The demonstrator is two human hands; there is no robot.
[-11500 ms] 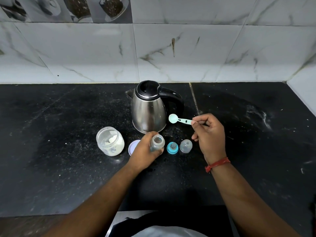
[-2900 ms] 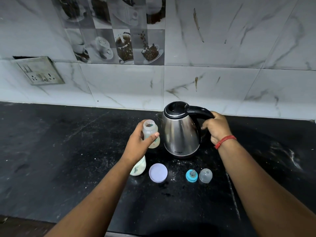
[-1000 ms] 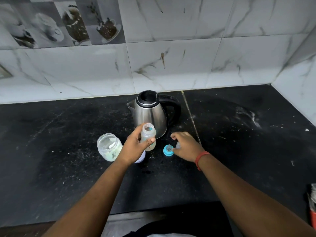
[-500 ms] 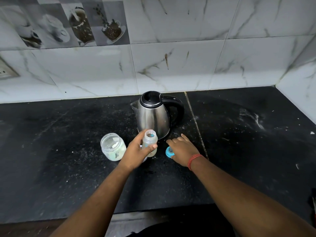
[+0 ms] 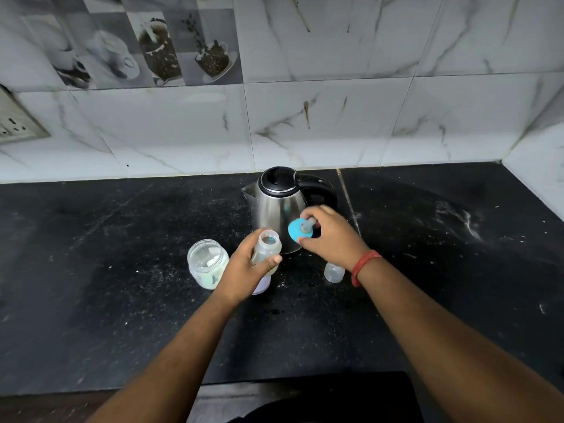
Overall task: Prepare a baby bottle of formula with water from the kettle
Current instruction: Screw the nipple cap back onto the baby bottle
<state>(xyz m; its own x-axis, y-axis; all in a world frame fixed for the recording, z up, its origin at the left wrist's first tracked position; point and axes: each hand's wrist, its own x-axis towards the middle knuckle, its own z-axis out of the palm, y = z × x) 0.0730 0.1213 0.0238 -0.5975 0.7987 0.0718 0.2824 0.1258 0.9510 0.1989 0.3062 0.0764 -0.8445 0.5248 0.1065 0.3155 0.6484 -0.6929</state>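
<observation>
My left hand (image 5: pixel 244 271) grips the clear baby bottle (image 5: pixel 268 247) upright just above the counter, its mouth uncovered and pale liquid in its lower part. My right hand (image 5: pixel 331 236) holds the blue nipple ring (image 5: pixel 297 229) lifted and tilted, just right of the bottle's mouth and in front of the steel kettle (image 5: pixel 279 206). The kettle stands on the black counter (image 5: pixel 122 285) with its lid down. The clear bottle cap (image 5: pixel 334 272) lies on the counter below my right wrist.
An uncovered glass jar of white formula powder (image 5: pixel 207 265) stands left of my left hand. Its pale round lid (image 5: pixel 262 285) lies mostly hidden under that hand. Marble tile wall runs behind, a socket plate (image 5: pixel 16 123) at far left, a side wall at the right.
My right hand has picked the blue nipple ring off the counter and raised it toward the bottle's mouth. The left hand keeps holding the bottle. The clear cap stays on the counter.
</observation>
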